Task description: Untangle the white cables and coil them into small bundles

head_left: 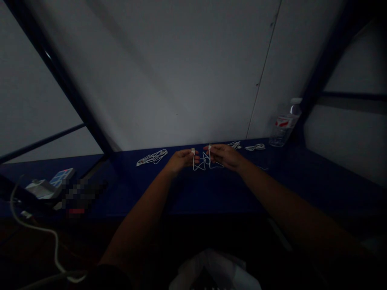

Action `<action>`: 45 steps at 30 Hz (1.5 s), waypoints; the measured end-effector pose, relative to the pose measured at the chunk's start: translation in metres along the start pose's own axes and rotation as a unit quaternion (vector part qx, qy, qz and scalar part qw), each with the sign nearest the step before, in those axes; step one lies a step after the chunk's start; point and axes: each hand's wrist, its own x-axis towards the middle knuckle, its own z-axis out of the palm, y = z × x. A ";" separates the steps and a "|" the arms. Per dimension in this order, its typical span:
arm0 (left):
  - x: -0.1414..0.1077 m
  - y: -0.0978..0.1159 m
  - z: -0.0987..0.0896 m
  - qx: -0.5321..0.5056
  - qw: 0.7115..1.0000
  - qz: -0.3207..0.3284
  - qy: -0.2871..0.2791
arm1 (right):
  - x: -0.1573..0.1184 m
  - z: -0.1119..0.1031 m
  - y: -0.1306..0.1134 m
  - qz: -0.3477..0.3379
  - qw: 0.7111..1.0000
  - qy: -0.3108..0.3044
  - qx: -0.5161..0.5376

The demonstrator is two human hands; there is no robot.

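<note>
Between my two hands a thin white charging cable (pixel 199 168) hangs in loose, tangled loops just over the blue shelf (pixel 193 197). My left hand (pixel 182 159) pinches one end of it, a small pale plug (pixel 193 151) pointing up. In my right hand (pixel 225 155) the other plug end (pixel 209 148) is held between thumb and fingers. The hands are a short way apart, palms facing. A coiled white cable (pixel 152 157) lies left of my left hand. Behind my right hand is another white cable bundle (pixel 235 145), partly hidden.
A third small cable bundle (pixel 255 147) lies farther right, near a clear plastic bottle (pixel 285 124) with a red and white label. A white adapter (pixel 41 188) and a box with blue squares (pixel 62 177) are at left. Blue posts (pixel 65 86) frame the shelf; a pale wall (pixel 178 80) stands behind.
</note>
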 end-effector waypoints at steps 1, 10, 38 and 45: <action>0.000 -0.001 0.000 -0.008 1.000 -0.012 -0.001 | 0.000 0.000 0.001 0.007 1.000 -0.009 -0.007; -0.001 0.001 0.001 -0.040 0.999 -0.019 -0.012 | -0.002 0.005 0.003 0.009 0.998 -0.044 -0.038; 0.001 0.012 -0.002 0.182 0.964 0.175 0.084 | -0.015 0.006 -0.015 -0.245 0.897 0.045 -0.365; 0.009 0.003 -0.008 -0.076 0.984 0.019 0.163 | 0.003 -0.006 -0.005 -0.172 0.974 0.097 -0.110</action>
